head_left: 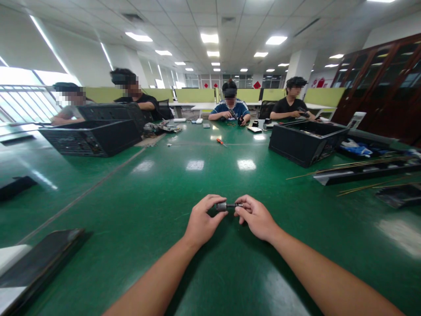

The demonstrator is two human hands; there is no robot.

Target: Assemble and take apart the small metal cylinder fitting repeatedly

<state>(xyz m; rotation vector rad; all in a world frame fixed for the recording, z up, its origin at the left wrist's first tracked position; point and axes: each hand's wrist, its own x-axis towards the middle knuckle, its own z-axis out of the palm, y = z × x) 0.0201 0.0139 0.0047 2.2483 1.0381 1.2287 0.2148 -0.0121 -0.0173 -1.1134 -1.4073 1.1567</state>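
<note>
Between my hands, just above the green table [158, 184], is a small metal part [221, 206] with a wide grey cylinder at its left end and a thin dark shaft running right. It looks like a drill chuck or a socket bit, but its exact kind is too small to make out. My left hand [204, 219] pinches the cylinder between thumb and fingers. My right hand [255, 216] has its thumb and fingertips closed on the shaft's right end. The part lies about level.
An orange-handled screwdriver [220, 141] lies farther off. Black computer cases [95, 138] stand at the left, another black case [305, 140] at the right. Thin rods and a metal channel [362, 171] lie right, a dark flat panel [42, 259] at lower left. Several people sit across.
</note>
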